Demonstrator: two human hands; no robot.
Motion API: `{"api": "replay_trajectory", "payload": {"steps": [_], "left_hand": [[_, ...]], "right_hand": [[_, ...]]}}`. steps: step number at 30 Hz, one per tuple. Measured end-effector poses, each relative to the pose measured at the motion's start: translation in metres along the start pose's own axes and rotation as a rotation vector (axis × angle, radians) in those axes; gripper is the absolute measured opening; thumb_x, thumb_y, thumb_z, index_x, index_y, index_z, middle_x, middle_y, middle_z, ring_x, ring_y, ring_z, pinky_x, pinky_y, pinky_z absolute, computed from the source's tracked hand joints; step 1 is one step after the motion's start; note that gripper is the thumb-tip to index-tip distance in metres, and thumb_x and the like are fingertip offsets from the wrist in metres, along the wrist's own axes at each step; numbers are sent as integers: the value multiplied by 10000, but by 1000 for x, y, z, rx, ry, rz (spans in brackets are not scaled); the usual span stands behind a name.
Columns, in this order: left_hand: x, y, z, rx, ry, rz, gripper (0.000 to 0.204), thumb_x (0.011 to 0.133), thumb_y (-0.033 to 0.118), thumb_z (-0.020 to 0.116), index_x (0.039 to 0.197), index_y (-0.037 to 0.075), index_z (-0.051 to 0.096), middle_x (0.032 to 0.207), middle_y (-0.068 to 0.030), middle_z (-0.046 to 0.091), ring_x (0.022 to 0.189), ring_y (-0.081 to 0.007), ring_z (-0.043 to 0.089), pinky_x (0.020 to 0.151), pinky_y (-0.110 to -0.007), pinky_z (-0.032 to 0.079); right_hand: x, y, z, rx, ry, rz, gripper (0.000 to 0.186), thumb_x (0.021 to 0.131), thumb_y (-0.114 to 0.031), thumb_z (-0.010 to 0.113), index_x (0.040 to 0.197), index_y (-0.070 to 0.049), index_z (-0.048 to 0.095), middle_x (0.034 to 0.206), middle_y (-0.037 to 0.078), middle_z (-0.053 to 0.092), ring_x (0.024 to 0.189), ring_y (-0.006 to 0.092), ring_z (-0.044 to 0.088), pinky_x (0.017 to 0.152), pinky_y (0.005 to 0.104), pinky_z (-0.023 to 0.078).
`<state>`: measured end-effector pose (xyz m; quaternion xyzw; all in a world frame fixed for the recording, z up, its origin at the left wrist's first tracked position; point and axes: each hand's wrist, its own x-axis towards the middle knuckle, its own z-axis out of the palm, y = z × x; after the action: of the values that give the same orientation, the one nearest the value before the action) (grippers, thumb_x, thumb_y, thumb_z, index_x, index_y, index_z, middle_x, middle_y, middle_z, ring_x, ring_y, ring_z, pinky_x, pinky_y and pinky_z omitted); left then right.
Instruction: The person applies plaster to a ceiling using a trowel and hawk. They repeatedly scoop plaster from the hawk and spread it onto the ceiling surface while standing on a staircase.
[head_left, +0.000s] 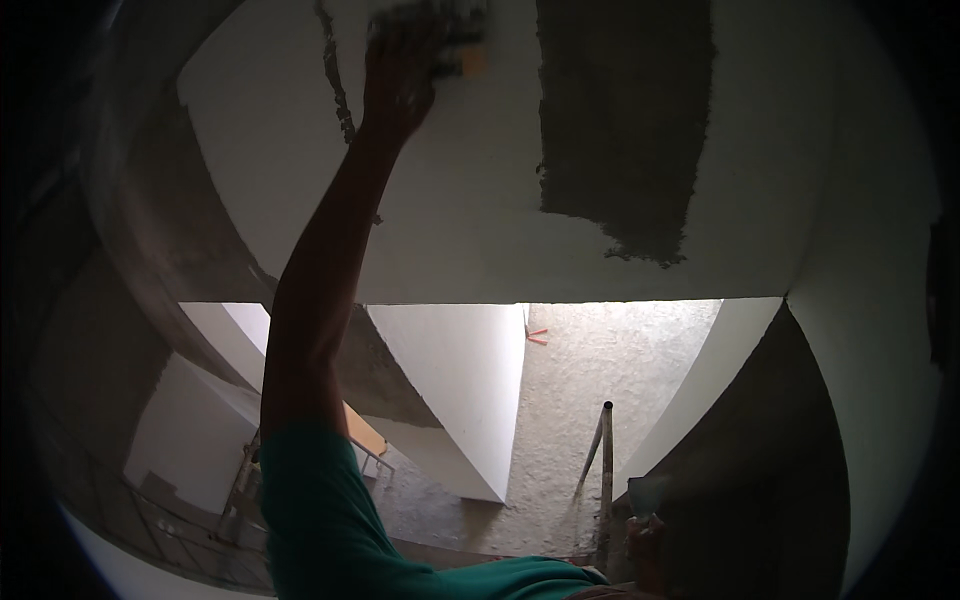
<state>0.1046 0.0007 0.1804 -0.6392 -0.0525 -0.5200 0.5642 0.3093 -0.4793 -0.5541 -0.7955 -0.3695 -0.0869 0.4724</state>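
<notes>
My left arm, in a green sleeve, stretches up to a surface that is partly coated white. My left hand [405,50], blurred by motion, is closed on what looks like a plastering trowel [468,60], with dark parts and an orange-tan patch. Right of it a wide bare grey patch [625,120] with ragged edges interrupts the white coating [460,220]. A thin dark strip [335,75] runs down just left of the hand. Low on the right, in shadow, my right hand [645,535] appears closed below a pale bluish thing [648,492] too dim to name.
Below the coated surface's lower edge, a rough pale surface [620,370] is brightly lit. A metal pole frame [606,470] rises near my right hand. White wall faces [460,380] slant down behind my arm, and more railings [235,490] stand at the lower left.
</notes>
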Motion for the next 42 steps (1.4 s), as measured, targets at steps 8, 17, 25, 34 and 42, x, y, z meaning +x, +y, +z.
{"api": "replay_trajectory", "payload": {"steps": [8,17,25,34,42], "left_hand": [[88,-115,-3,-65,-92,-159,523,804,-35,486,1304,103,556,1276,-166,597,1160,-342,576,943,-438,484],[114,-123,1,-17,-491,-314,586,756,-46,478,1302,147,566,1214,-182,622,1098,-343,594,941,-440,487],[-80,-23,1,-277,-97,-35,495,854,-25,515,1321,137,550,1341,-101,571,1217,-237,553,1025,-388,428],[-244,197,-100,-197,-650,-406,781,735,-5,668,1439,226,421,1479,-80,411,1360,-412,337,1063,-663,203],[-88,81,-85,-148,-515,-398,713,775,81,671,1426,247,431,1475,-32,433,1399,-281,335,1120,-564,190]], "right_hand": [[-8,18,7,93,-429,286,499,729,-250,773,1064,14,514,1015,190,486,929,332,486,806,446,422],[-13,-19,2,-83,-317,242,501,754,-252,754,1090,37,522,1024,219,530,965,369,533,860,462,449],[6,-6,-16,294,-362,558,225,774,-174,687,796,11,561,663,132,568,643,270,597,623,428,469],[40,-62,-60,371,-403,684,111,802,-105,650,820,-42,560,537,31,526,412,127,516,387,289,429],[-19,27,-38,269,-242,727,329,779,-149,704,1023,-43,511,697,65,547,505,174,533,467,338,475]]}}
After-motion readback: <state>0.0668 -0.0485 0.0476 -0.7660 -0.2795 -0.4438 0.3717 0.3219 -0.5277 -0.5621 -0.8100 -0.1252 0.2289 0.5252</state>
